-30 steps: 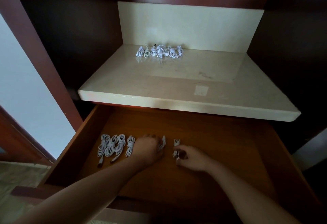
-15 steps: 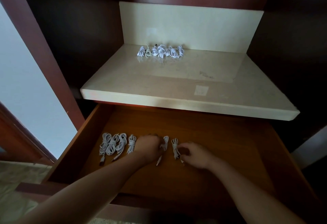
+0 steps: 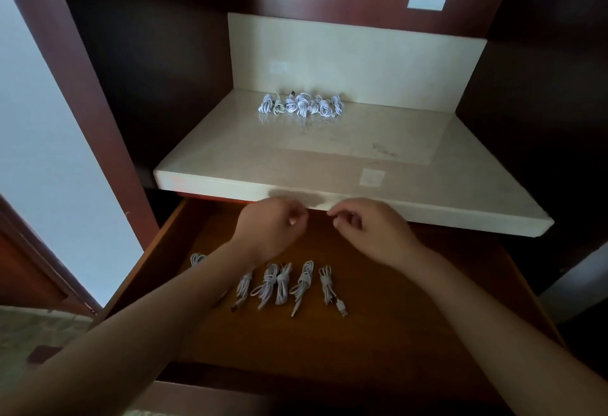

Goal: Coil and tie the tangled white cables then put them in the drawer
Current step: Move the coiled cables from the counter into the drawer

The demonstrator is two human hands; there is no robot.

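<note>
Down in the open orange-brown wooden drawer (image 3: 394, 333), a row of knotted white cable coils (image 3: 286, 284) lies on smooth boards; a second cluster of white coils (image 3: 302, 105) sits far back on the glossy cream stone shelf (image 3: 329, 152). Both the left hand (image 3: 273, 228) and the right hand (image 3: 365, 231), on the drawer's coils half a second ago, now hover by the shelf's front edge, loosely curled and empty, with bare wood right of the row.

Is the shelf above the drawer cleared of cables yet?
No, a row of coiled white cables lies at the back of the stone shelf.
</note>
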